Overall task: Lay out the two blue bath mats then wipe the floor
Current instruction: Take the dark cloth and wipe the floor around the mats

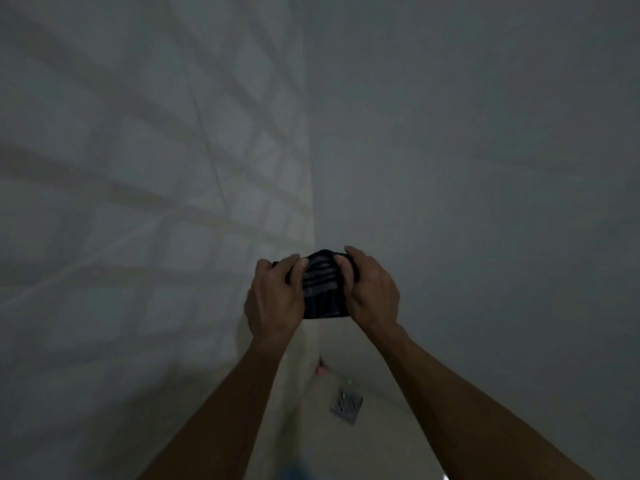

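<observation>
A small dark striped cloth (pixel 323 289), bunched up, is held at chest height in front of a wall corner. My left hand (pixel 273 299) grips its left side with the thumb on top. My right hand (pixel 370 292) grips its right side, fingers curled over the upper edge. Both forearms reach up from the bottom of the head view. The picture is dim and blurred. A bluish patch (pixel 294 471) shows at the bottom edge; I cannot tell whether it is a bath mat.
Pale tiled walls meet in a corner (pixel 311 168) straight ahead. Below lies a beige floor (pixel 381 427) with a square metal drain (pixel 346 405). A small pink object (pixel 321 368) sits at the foot of the corner.
</observation>
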`<state>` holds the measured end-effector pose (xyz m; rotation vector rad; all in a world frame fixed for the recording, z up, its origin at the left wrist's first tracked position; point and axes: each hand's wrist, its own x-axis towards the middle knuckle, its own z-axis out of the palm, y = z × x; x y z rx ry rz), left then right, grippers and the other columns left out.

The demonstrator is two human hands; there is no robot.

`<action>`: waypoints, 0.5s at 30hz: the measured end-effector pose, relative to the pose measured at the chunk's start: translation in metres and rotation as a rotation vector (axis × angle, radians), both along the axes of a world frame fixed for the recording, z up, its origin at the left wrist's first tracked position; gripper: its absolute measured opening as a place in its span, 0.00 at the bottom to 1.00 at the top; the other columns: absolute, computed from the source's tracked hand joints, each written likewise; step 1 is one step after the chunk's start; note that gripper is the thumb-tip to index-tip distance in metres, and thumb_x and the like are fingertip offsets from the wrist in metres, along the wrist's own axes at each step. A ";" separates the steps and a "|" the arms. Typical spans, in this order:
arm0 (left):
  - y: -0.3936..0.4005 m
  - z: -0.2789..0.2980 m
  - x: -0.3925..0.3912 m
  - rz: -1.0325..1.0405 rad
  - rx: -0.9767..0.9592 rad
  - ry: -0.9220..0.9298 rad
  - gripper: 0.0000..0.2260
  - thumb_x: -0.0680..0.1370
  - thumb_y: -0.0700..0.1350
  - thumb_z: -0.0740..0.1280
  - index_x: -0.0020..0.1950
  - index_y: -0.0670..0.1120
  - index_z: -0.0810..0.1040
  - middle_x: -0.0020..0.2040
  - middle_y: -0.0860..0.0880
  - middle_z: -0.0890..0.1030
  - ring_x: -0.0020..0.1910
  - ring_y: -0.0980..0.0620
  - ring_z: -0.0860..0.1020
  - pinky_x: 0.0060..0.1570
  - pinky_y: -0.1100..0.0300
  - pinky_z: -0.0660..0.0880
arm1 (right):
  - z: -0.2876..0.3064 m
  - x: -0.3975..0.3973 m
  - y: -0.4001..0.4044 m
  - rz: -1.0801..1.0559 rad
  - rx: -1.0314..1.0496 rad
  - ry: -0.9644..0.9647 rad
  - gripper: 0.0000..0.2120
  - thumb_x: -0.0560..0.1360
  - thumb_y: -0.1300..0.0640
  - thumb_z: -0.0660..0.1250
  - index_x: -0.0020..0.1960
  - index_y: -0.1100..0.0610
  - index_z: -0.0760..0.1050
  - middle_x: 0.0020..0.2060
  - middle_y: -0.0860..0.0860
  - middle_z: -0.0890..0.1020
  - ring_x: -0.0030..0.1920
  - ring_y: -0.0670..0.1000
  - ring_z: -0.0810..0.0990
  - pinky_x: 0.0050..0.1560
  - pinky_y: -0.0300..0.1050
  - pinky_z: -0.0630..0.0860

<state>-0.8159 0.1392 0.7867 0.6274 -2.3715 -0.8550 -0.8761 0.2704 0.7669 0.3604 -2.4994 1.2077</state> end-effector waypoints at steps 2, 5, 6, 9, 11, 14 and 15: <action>0.005 0.046 -0.004 0.033 -0.018 0.062 0.17 0.82 0.61 0.60 0.64 0.57 0.81 0.54 0.47 0.76 0.50 0.44 0.79 0.47 0.54 0.75 | 0.047 -0.009 0.003 0.016 -0.012 0.068 0.21 0.83 0.43 0.59 0.70 0.51 0.75 0.58 0.52 0.83 0.57 0.54 0.81 0.54 0.47 0.75; 0.015 0.106 -0.010 0.082 -0.073 0.169 0.17 0.82 0.60 0.60 0.67 0.57 0.78 0.55 0.48 0.75 0.50 0.45 0.79 0.46 0.54 0.73 | 0.106 -0.023 0.009 0.066 -0.055 0.145 0.21 0.83 0.42 0.57 0.74 0.47 0.71 0.60 0.51 0.82 0.58 0.53 0.80 0.54 0.48 0.75; 0.020 0.123 -0.012 0.098 -0.102 0.199 0.17 0.82 0.60 0.60 0.69 0.58 0.77 0.54 0.49 0.74 0.49 0.46 0.78 0.45 0.55 0.72 | 0.122 -0.029 0.012 0.082 -0.072 0.179 0.21 0.83 0.42 0.57 0.75 0.46 0.70 0.60 0.51 0.82 0.57 0.53 0.80 0.53 0.48 0.75; 0.034 0.168 -0.020 0.150 -0.182 0.276 0.18 0.83 0.58 0.59 0.73 0.59 0.73 0.54 0.50 0.71 0.43 0.48 0.75 0.42 0.56 0.69 | 0.166 -0.046 0.023 0.136 -0.086 0.322 0.21 0.83 0.43 0.56 0.76 0.42 0.67 0.54 0.52 0.82 0.51 0.55 0.81 0.46 0.49 0.77; 0.044 0.193 -0.026 0.197 -0.236 0.308 0.19 0.83 0.57 0.59 0.74 0.60 0.71 0.54 0.49 0.70 0.41 0.50 0.72 0.41 0.56 0.68 | 0.192 -0.061 0.029 0.167 -0.082 0.427 0.20 0.83 0.44 0.57 0.75 0.42 0.69 0.49 0.52 0.82 0.44 0.56 0.82 0.40 0.49 0.78; 0.055 0.226 -0.031 0.276 -0.298 0.360 0.19 0.83 0.56 0.59 0.74 0.59 0.71 0.53 0.50 0.69 0.39 0.50 0.72 0.40 0.56 0.68 | 0.226 -0.082 0.032 0.213 -0.098 0.556 0.19 0.82 0.45 0.59 0.71 0.44 0.74 0.42 0.52 0.81 0.34 0.57 0.80 0.30 0.44 0.72; 0.057 0.236 -0.030 0.304 -0.316 0.370 0.19 0.83 0.56 0.59 0.74 0.59 0.71 0.53 0.50 0.69 0.39 0.49 0.73 0.40 0.56 0.69 | 0.236 -0.087 0.031 0.231 -0.105 0.593 0.19 0.82 0.44 0.59 0.71 0.45 0.75 0.41 0.51 0.80 0.32 0.56 0.79 0.29 0.42 0.70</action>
